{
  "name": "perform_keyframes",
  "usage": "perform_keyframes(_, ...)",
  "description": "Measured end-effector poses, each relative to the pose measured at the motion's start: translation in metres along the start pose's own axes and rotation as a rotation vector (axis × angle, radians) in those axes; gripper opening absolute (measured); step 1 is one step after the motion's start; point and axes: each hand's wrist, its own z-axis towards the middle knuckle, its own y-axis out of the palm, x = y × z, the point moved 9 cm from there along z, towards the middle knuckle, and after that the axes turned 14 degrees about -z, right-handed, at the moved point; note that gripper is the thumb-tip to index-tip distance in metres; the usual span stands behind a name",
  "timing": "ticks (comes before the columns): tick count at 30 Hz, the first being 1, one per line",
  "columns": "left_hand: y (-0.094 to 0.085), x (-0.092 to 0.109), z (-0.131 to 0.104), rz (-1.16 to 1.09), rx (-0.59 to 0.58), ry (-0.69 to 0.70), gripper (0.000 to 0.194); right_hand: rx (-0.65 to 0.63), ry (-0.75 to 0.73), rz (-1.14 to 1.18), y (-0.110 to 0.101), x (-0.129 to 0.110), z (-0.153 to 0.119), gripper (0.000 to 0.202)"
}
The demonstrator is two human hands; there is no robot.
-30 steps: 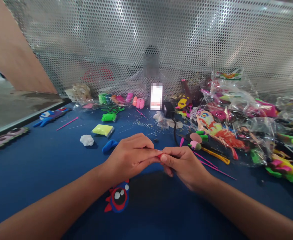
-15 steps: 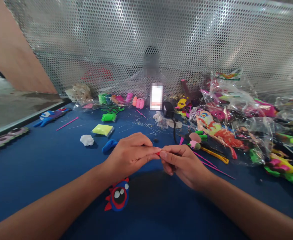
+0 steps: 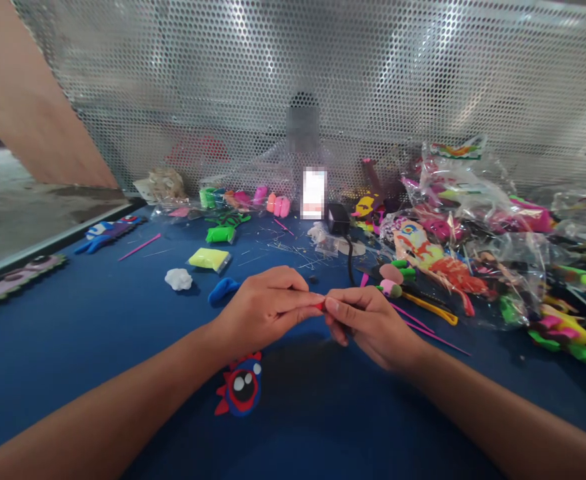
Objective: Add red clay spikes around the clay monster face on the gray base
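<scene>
Little has changed over the last second: the hands remain together above the table (image 3: pixel 97 320), with only slight finger movement. Judged from this, handling of the red piece (image 3: pixel 319 306) continues at the same stage. Grip: left hand (image 3: pixel 270 303) and right hand (image 3: pixel 367 323) both pinch the piece, fingertips closed, above and beyond the figure (image 3: pixel 244 395).

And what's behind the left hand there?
Part of a blue lump shows on the table just beyond the left hand. Whatever the hand itself covers can't be seen.
</scene>
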Motion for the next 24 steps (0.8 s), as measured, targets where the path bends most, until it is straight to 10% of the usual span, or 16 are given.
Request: perform_keyframes(24,-0.0025,0.0006,-0.0013,0.068,0.029,0.010,0.012,0.050,0.063,0.092,-0.0005,0.0058,0.0007,0.022)
